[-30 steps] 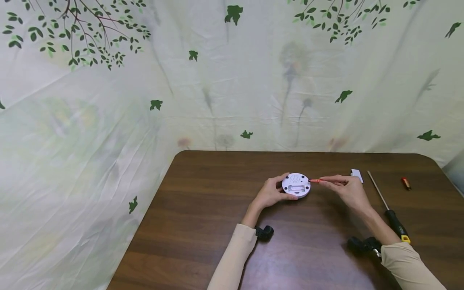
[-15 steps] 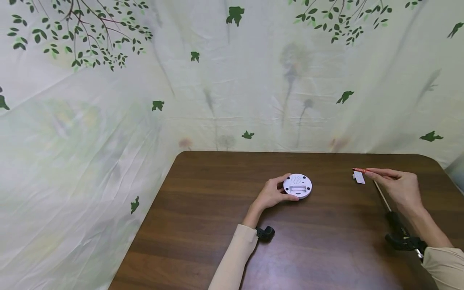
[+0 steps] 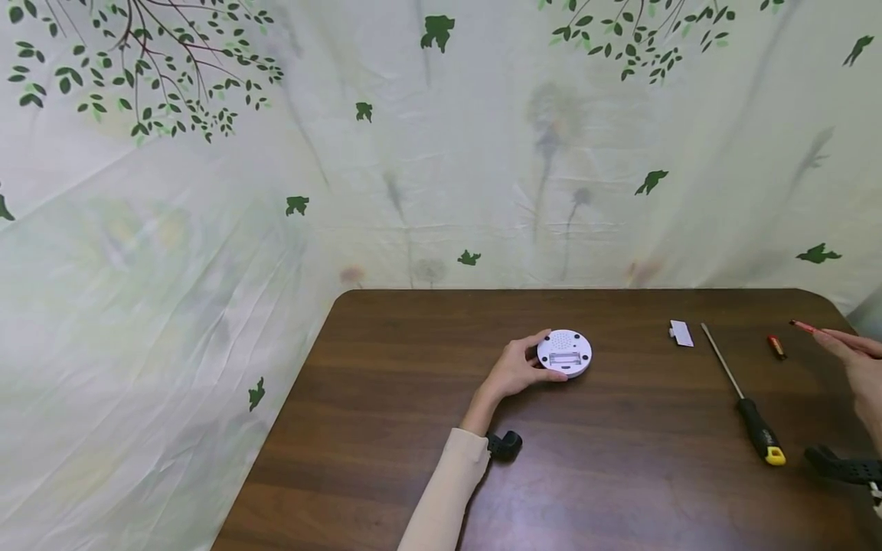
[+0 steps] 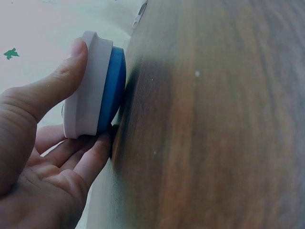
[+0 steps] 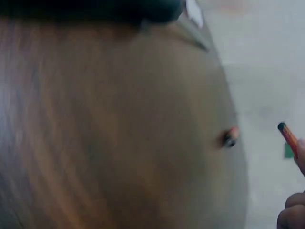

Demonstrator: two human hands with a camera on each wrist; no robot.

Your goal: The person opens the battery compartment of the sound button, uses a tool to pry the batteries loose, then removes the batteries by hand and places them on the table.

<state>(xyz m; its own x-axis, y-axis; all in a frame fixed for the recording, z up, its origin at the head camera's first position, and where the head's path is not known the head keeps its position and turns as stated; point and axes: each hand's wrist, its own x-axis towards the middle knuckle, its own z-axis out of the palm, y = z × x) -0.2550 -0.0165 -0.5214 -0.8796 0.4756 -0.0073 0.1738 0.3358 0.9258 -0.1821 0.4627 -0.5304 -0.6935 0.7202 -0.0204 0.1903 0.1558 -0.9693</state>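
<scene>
A round white device with a blue lower half (image 3: 565, 344) is held in my left hand (image 3: 513, 369), thumb on one side and fingers on the other. Its vented back faces up, with the battery compartment uncovered. In the left wrist view the blue part (image 4: 112, 90) is against or just above the table; I cannot tell which. At the right edge my right hand (image 3: 861, 367) pinches a slim red stick with a dark end (image 3: 802, 326), raised above the table. A red battery (image 3: 776, 347) lies to the left of that hand.
A small white cover (image 3: 681, 334) lies near the back of the brown table (image 3: 386, 383). Beside it rests a screwdriver (image 3: 754, 428) with a black and yellow handle, shaft pointing away. A printed cloth (image 3: 441, 153) hangs behind the table.
My right hand has moved far to the right with the red stick, from the device's edge past the cover and screwdriver. The left hand and the device stay in place.
</scene>
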